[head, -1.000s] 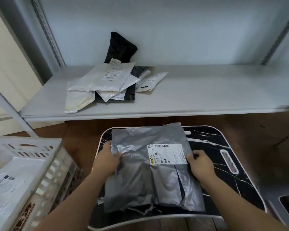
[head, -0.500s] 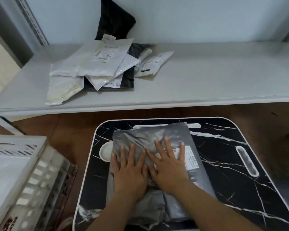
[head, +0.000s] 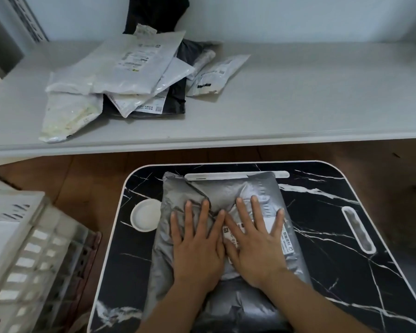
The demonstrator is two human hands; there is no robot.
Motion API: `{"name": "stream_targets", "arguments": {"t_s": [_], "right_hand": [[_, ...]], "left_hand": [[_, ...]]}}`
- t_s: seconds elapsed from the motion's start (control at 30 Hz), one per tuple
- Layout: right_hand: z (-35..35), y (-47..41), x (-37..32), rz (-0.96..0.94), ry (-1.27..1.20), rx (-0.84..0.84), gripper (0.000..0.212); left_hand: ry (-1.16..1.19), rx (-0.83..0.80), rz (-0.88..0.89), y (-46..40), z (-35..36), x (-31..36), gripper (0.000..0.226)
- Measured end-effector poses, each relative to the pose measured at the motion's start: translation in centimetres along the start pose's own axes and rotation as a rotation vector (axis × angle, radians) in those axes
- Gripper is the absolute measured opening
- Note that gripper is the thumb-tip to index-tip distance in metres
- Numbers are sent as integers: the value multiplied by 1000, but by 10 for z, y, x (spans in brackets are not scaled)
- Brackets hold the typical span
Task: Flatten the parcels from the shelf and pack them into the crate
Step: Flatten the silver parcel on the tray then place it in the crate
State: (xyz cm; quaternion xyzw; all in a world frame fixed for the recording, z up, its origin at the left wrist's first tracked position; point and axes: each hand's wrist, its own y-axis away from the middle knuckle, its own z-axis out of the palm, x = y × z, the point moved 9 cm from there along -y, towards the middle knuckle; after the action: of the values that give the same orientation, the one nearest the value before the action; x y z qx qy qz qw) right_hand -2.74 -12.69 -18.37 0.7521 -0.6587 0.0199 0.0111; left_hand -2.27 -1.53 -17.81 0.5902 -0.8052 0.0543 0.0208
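Palms, left hand (head: 197, 246) and right hand (head: 255, 243), now spread flat, no longer gripping edges, are pressing the crinkled grey plastic mailer parcel (head: 226, 195) onto the black marble-patterned tray table (head: 346, 236); flattening underway, crating pending.

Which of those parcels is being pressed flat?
The grey parcel on the black marble tray, under both hands. The other parcels lie untouched on the shelf.

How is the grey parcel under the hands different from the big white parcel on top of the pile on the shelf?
The grey parcel is silvery grey; the white parcel is pale. The grey parcel lies alone on the black marbled tray, pressed by the left hand and right hand; the white parcel lies untouched atop other parcels. Both are soft plastic mailers with printed labels.
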Motion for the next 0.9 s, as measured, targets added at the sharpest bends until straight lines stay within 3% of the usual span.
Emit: {"name": "stream_targets", "arguments": {"t_s": [0.47,0.9], "right_hand": [[4,-5,-3,11,-61,50,57],[13,-8,-3,23,-114,-9,54]], "left_hand": [[-20,8,-78,-4,7,-9,57],[2,-28,-94,-6,17,-11,57]]}}
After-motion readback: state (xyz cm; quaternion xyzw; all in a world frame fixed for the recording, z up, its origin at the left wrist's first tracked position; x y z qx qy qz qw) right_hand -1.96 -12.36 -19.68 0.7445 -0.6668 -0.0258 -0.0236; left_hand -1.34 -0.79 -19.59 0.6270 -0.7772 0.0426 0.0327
